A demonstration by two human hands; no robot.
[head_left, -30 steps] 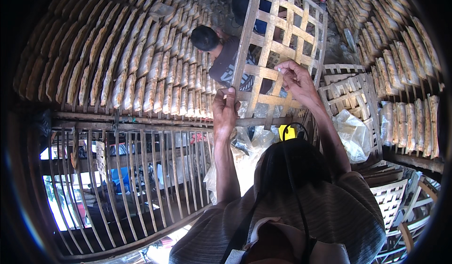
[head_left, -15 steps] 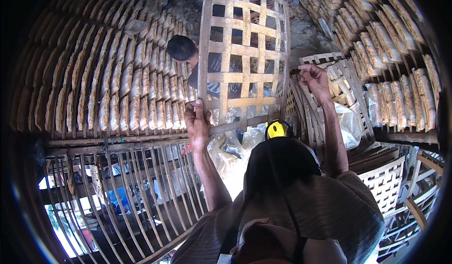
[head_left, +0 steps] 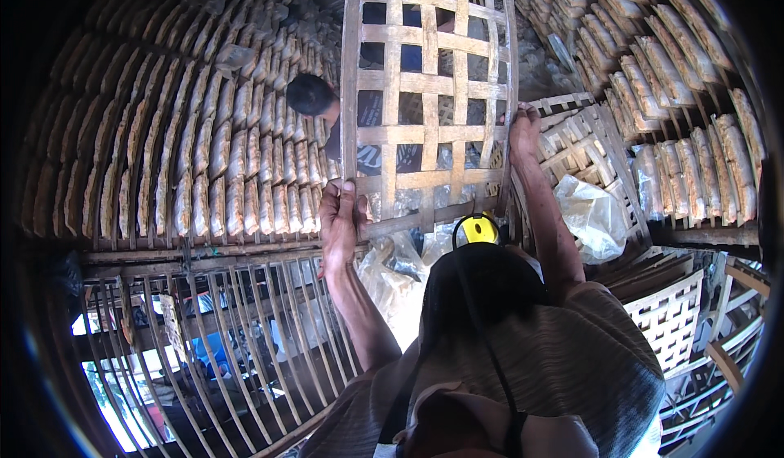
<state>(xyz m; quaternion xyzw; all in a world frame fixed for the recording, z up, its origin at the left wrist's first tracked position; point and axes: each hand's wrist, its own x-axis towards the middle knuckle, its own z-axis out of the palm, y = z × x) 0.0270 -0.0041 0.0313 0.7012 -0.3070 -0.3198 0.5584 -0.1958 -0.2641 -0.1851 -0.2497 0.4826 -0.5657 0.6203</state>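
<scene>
Upright in front of me stands a woven bamboo rack [head_left: 408, 134], its flat strips crossing inside a wooden frame. My left hand [head_left: 340, 211] is closed on the rack's lower left corner, thumb lying on the near side. At its right edge, my right hand [head_left: 525, 131] is closed round the side rail, with the fingers partly hidden. Beside my right forearm lean more woven bamboo racks [head_left: 576, 144], and a clear plastic bag [head_left: 594, 220] rests against them.
Rows of pale slabs [head_left: 237, 172] on slats fill the left side, with more slabs [head_left: 686, 74] at right. A co-worker's dark-haired head [head_left: 310, 95] shows beyond the rack's left edge. A slatted bamboo frame [head_left: 220, 335] lies low left. Crumpled plastic [head_left: 400, 266] sits below the rack.
My right hand has moved in to the left and taken hold of the rack's right edge. The rack's right side has shifted slightly rightward. My left hand keeps its grip.
</scene>
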